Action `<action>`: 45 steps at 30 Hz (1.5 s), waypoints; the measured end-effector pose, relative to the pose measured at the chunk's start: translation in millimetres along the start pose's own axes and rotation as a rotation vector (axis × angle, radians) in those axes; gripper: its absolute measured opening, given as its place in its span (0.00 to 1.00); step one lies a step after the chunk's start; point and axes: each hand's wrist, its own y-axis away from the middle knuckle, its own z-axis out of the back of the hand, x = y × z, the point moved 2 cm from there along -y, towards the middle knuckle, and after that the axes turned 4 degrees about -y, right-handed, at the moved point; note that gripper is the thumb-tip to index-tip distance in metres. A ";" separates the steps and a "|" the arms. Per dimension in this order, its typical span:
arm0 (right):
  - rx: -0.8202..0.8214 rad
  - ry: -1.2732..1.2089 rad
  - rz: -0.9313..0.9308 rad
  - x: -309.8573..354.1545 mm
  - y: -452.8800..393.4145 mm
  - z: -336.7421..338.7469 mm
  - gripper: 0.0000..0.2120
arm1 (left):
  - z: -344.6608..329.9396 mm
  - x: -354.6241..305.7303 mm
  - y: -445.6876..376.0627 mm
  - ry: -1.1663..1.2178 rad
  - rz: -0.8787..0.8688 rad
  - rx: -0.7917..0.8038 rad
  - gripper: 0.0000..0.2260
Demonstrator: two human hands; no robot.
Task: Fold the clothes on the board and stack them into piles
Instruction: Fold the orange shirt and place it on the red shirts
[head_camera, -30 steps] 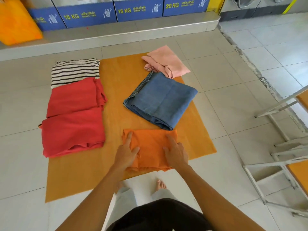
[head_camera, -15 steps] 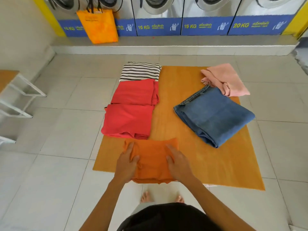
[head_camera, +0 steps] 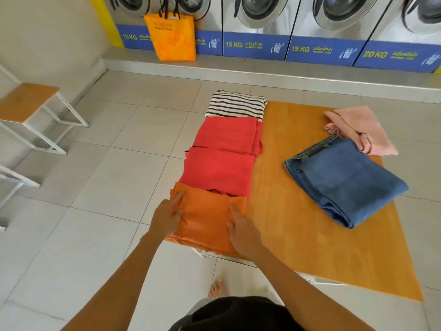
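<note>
Board (head_camera: 310, 235): flat orange-brown panel, taken as reference for all items. Orange garment (head_camera: 207, 218): folded, at the board's near left corner, its near edge hanging slightly past the board's edge. Left hand (head_camera: 167, 217): palm down on the garment's left side, fingers spread flat, thumb laid across the fabric; pressing, not pinching. Right hand (head_camera: 243, 231): palm down on the garment's right side, fingers extended and lightly spread, flat on the cloth. Near red garment (head_camera: 217, 173): folded, on the board's left edge, just beyond the orange garment and touching it. Far red garment (head_camera: 226, 134): folded, next along the left edge, touching the near red one. Striped garment (head_camera: 236, 105): black-and-white, folded, at the board's far left corner. Jeans (head_camera: 343, 180): folded denim, on the board's right half, set at an angle. Pink garment (head_camera: 360, 127): loosely bunched, at the board's far right corner, partly overlapping the jeans. Orange bag (head_camera: 171, 37): well beyond the board, standing on the ledge in front of the washing machines (head_camera: 257, 20). Bench (head_camera: 26, 103): well to the board's left.
</note>
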 end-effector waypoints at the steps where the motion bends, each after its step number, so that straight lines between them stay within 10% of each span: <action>1: 0.018 0.035 -0.027 -1.7 -2.0 -2.3 0.27 | -2.5 4.4 -5.1 -0.011 0.015 0.017 0.26; 20: -0.028 0.004 -0.104 -2.0 2.3 36.1 0.24 | 6.7 -66.5 12.4 0.123 -0.009 -0.251 0.18; 29: -0.337 -0.201 -0.078 -15.7 13.8 116.1 0.21 | -12.1 -183.8 12.3 0.390 -0.317 0.027 0.24; 40: -0.515 -0.233 -0.211 -119.4 22.6 238.9 0.17 | -82.7 -304.6 -12.5 0.474 -0.101 0.432 0.34; 45: -0.489 -0.195 -0.203 -171.3 3.4 281.1 0.16 | -110.2 -357.8 -30.4 0.455 -0.062 0.464 0.02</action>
